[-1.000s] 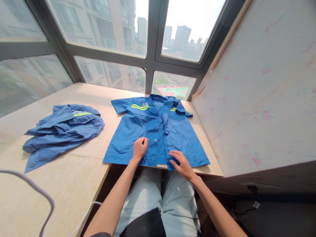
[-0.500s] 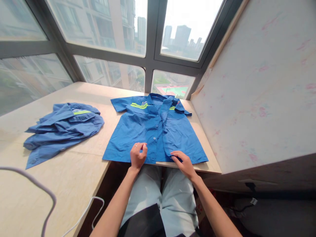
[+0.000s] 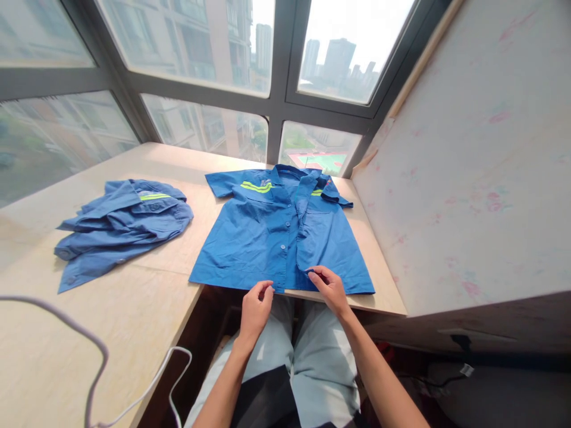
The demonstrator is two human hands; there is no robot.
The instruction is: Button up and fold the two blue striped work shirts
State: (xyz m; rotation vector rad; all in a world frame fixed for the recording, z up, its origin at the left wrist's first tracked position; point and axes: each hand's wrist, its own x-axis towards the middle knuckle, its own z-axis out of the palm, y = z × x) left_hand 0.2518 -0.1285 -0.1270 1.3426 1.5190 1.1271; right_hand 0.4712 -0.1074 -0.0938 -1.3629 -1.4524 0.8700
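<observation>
A blue short-sleeved work shirt [image 3: 250, 238] lies front up, collar toward the window, with yellow-green stripes across the chest. Its front hangs apart, showing the button edge on the left panel and a loose right panel. My left hand [image 3: 256, 310] is at the bottom hem beside the button edge, thumb and forefinger pinched on the cloth there. The lower corner of the loose panel is between the thumb and fingers of my right hand [image 3: 331, 289], slightly raised. Part of the hem is hidden behind the fingers.
A second blue shirt [image 3: 129, 229] lies crumpled on the pale wooden tabletop [image 3: 165, 276] at left. A grey cable [image 3: 75, 333] and a white cable [image 3: 178, 351] cross the lower left. Windows [image 3: 209, 125] stand behind, and a papered wall [image 3: 464, 166] bounds the right.
My left hand has moved down and slightly right, from on top of the shirt front to its bottom hem. My right hand keeps the panel corner. The view has shifted slightly.
</observation>
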